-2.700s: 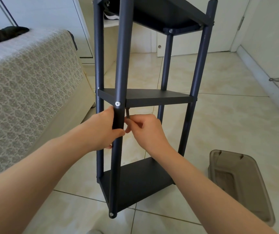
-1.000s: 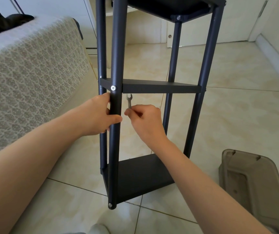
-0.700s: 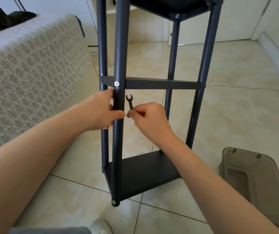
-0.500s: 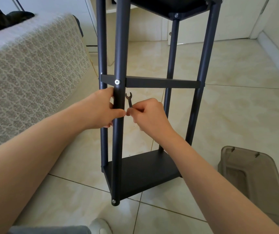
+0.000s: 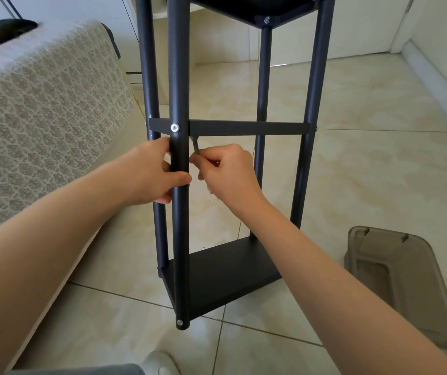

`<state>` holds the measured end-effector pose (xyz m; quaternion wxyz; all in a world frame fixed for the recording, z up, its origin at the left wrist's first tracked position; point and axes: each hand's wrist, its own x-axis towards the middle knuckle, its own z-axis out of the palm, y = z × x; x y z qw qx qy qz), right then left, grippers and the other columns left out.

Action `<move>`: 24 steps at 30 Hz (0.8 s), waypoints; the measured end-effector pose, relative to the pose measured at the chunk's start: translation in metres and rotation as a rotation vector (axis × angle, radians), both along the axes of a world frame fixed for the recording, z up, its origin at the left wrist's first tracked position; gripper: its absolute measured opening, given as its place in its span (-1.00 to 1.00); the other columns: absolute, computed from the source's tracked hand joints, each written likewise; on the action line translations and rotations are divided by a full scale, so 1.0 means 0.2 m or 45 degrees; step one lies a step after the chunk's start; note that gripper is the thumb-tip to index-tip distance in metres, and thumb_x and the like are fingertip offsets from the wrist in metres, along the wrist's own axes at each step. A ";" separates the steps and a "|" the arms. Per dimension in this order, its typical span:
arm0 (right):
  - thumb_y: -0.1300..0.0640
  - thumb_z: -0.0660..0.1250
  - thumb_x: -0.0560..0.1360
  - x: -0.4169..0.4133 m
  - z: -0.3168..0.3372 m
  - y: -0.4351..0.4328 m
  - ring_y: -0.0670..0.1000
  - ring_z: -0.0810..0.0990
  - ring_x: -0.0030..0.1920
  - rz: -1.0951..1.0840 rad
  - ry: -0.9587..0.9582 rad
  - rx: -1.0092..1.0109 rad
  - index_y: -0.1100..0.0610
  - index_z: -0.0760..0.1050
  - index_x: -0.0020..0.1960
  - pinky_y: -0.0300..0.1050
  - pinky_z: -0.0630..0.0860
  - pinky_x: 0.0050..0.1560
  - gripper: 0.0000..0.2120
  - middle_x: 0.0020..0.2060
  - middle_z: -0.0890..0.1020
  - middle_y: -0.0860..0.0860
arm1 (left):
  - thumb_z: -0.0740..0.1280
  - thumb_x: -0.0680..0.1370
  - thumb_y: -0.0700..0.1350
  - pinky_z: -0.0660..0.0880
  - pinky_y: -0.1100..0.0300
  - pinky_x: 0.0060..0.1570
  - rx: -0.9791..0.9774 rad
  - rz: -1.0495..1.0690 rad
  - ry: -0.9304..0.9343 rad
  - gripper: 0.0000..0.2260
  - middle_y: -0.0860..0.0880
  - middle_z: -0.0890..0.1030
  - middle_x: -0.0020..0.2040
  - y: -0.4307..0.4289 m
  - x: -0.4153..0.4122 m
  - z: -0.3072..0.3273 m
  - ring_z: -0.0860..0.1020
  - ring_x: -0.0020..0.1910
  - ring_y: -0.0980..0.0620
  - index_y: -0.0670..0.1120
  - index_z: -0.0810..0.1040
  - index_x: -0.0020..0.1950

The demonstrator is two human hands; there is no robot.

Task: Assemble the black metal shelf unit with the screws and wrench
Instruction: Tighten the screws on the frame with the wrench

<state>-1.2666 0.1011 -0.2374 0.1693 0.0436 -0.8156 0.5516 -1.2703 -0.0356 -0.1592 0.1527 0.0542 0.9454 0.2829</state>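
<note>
The black metal shelf unit (image 5: pixel 249 127) stands upright on the tiled floor, with a bottom, a middle and a top shelf between four round posts. My left hand (image 5: pixel 154 174) grips the near front post (image 5: pixel 180 239) just below the middle shelf. A silver screw (image 5: pixel 174 128) shows on that post at the shelf's level, another screw (image 5: pixel 180 322) at its foot. My right hand (image 5: pixel 226 173) pinches a small grey wrench (image 5: pixel 195 145). The wrench points up, and its head is hidden under the middle shelf's front edge beside the post.
A sofa with a patterned beige cover (image 5: pixel 41 117) stands close on the left. An upturned translucent brown plastic bin (image 5: pixel 400 288) lies on the floor at the right. A white shoe tip (image 5: pixel 160 364) shows at the bottom edge. White doors and wall stand behind.
My right hand has raised the wrench, so its head now reaches up under the middle shelf beside the post. My left hand keeps its grip on the post.
</note>
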 end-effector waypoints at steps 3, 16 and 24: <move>0.16 0.34 0.58 -0.01 -0.02 -0.01 0.06 0.56 -0.40 -0.022 0.030 -0.008 0.26 0.68 -0.16 0.04 0.55 -0.14 -0.76 -0.41 0.63 0.11 | 0.42 0.57 -0.14 0.67 -0.05 -0.03 0.009 -0.001 -0.005 -0.66 -0.11 0.70 -0.01 -0.01 0.00 0.00 0.72 -0.14 -0.09 -0.07 0.41 0.30; 0.22 0.36 0.56 -0.06 -0.11 -0.11 0.04 0.57 -0.41 -0.158 0.325 -0.041 0.28 0.65 -0.17 -0.02 0.55 -0.23 -0.81 -0.38 0.64 0.11 | 0.42 0.56 -0.15 0.68 -0.04 -0.04 0.020 -0.017 -0.012 -0.50 -0.12 0.70 0.01 -0.05 0.01 0.00 0.72 -0.15 -0.06 -0.06 0.34 0.46; 0.28 0.39 0.52 -0.13 -0.16 -0.18 0.06 0.49 -0.42 -0.346 0.459 -0.100 0.31 0.58 -0.29 0.02 0.46 -0.32 -0.78 -0.44 0.57 0.12 | 0.43 0.56 -0.11 0.68 0.03 -0.08 0.015 -0.064 0.010 -0.63 -0.04 0.70 -0.12 -0.05 -0.01 -0.02 0.72 -0.24 0.02 0.00 0.39 0.30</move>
